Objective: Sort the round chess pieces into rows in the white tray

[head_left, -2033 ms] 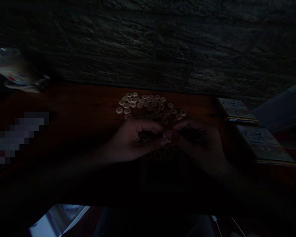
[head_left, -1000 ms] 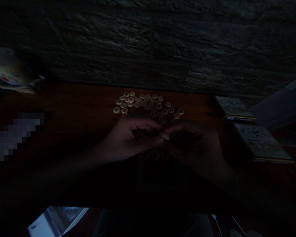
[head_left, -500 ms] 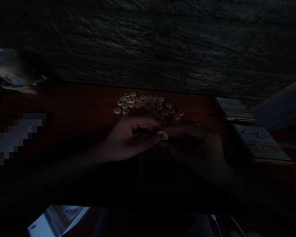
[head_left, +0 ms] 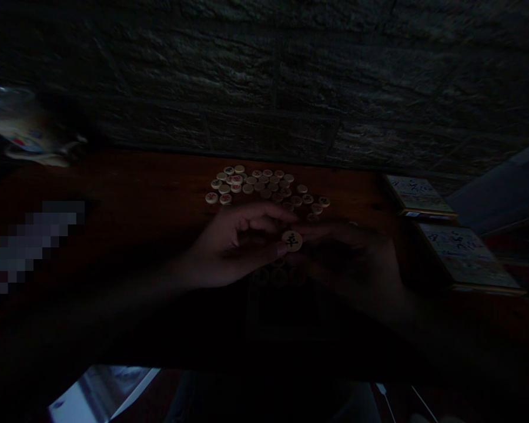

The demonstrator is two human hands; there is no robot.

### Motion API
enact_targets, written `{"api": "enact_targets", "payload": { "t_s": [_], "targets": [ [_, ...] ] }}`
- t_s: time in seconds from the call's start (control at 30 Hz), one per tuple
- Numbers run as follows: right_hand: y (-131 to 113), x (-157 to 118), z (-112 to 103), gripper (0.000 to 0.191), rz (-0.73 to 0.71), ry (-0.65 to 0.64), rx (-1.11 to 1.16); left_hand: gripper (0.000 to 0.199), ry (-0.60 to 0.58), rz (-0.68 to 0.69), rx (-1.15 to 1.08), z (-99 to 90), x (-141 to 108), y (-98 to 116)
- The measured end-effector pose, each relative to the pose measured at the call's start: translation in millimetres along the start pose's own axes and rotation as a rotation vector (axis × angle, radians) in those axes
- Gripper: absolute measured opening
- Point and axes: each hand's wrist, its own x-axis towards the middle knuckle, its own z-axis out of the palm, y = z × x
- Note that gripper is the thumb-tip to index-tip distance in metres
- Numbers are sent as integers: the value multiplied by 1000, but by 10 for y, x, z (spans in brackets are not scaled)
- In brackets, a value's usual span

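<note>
**A pale disc with a black character stands between two hands in deep shadow**

The round piece [head_left: 292,241], smooth and light, is held up above the table [head_left: 158,182], its flat face turned to the viewer and bearing a crisp black character. The left hand [head_left: 233,244] is clamped on it at the fingertips, thumb at its lower left edge, the forefinger arching above so that a rounded hollow opens behind. The right hand [head_left: 361,252] curves in from the other side, its fingertips at the disc's right edge; the gloom hides whether they grip it or merely touch.

Beyond the hands, more discs [head_left: 265,192] lie loosely clustered on the reddish-brown, wood-like tabletop, some plain, others marked in red or black. Just below the hands, a few dim discs [head_left: 278,277] sit in near-darkness (their markings are barely readable).

Behind rises a wall [head_left: 273,70] of rough, ridged blocks with straight joints. To the right lie two flat rectangular boxes, the farther box [head_left: 418,194] and the nearer box [head_left: 469,252], both pale-topped with dark brush-like marks. At far left stands a shiny, see-through container [head_left: 24,129], blurred.
</note>
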Motion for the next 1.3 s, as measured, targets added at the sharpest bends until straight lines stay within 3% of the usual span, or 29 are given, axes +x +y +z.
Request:
{"api": "enact_targets", "payload": {
  "t_s": [0.2, 0.4, 0.67, 0.9, 1.1, 1.3],
  "targets": [
    [11, -13, -31, 27, -55, 34, -140, 32, 25, 59, 129, 3, -28, 7],
    [6, -22, -55, 15, -135, 60, -229, 21, 73, 123, 184, 24, -36, -16],
    [-41, -6, -38, 16, -77, 23, -197, 19, 117, 144, 348, 25, -44, -22],
    [-22, -19, -53, 19, -2, -37, -187, 19, 113, 98, 244, 46, -40, -9],
    [-53, -2, -69, 9, -17, -82, -227, 20, 93, 8, 86, 57, -27, 15],
    [-3, -14, -44, 6, -55, -106, -199, 24, 59, 36, 95, 46, -36, -7]
  ]
}}
